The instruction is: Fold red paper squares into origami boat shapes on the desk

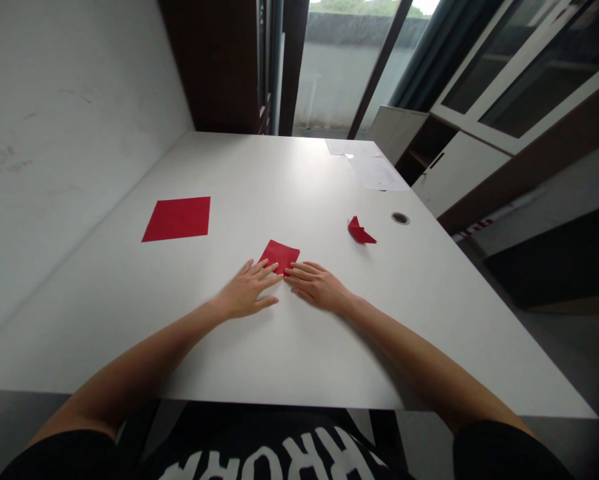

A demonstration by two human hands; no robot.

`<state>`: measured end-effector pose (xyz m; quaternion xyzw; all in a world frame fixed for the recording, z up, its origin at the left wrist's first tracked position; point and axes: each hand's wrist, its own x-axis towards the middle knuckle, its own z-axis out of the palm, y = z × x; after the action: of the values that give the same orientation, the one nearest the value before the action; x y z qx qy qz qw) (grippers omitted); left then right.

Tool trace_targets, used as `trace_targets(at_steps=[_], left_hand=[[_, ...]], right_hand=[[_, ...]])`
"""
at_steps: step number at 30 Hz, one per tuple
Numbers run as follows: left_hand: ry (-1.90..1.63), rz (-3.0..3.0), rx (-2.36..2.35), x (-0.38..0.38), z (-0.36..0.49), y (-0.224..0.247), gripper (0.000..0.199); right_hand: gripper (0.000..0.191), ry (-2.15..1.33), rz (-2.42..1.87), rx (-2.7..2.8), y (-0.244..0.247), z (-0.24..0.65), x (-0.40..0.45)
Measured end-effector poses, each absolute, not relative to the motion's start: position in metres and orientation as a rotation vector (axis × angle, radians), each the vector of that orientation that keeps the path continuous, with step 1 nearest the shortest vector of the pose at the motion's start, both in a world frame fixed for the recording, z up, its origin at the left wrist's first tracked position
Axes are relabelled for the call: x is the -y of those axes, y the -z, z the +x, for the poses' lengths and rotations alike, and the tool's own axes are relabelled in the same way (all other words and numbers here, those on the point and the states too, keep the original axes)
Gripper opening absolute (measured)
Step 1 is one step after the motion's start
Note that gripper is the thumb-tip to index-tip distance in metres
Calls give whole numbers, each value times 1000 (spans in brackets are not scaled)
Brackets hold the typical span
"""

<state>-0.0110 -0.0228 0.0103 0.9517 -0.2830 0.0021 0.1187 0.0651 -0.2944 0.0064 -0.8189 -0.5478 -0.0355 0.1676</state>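
A small folded square of red paper (280, 253) lies on the white table in front of me, one corner pointing toward me. My left hand (246, 290) rests on its near left edge, fingers spread and stretched out. On its near right edge are the fingertips of my right hand (319, 285), with the fingers straight and lying flat. The two hands almost meet at the near corner, and their fingers hide the paper's lower edges.
A larger red paper sheet (178, 219) lies to the left. A folded red paper figure (360, 232) sits to the right, near a round cable hole (400, 218). White papers (376, 172) lie at the far right of the table (279, 360). A wall (79, 133) borders the left side.
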Motion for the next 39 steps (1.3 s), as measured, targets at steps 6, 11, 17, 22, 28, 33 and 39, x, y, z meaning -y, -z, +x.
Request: trace_targets(at_steps=[6,11,17,22,28,33,39], left_hand=[[1,2752,813,24,-10,-12,60],[-21,2745,816,24,-9,-10,59],[-82,2790,808,31,-10,-11,59],[-109,2804,792,39,-12,-13,60],[-88,2807,787,38,-13,-13,60],[-82,2812,786,39,-14,-12,60],[-146,2806,780,42,-16,-14,55]], right_hand=[[40,137,-2369,1480,-10,77,300],[39,175,-2438,1399,-10,100,306],[38,219,-2500,1365,-13,111,303],[36,173,-2381,1484,-12,97,303],[38,270,-2421,1278,-8,97,311],[45,108,-2380,1477,-2,96,302],[47,147,-2534,1340,-3,117,302]])
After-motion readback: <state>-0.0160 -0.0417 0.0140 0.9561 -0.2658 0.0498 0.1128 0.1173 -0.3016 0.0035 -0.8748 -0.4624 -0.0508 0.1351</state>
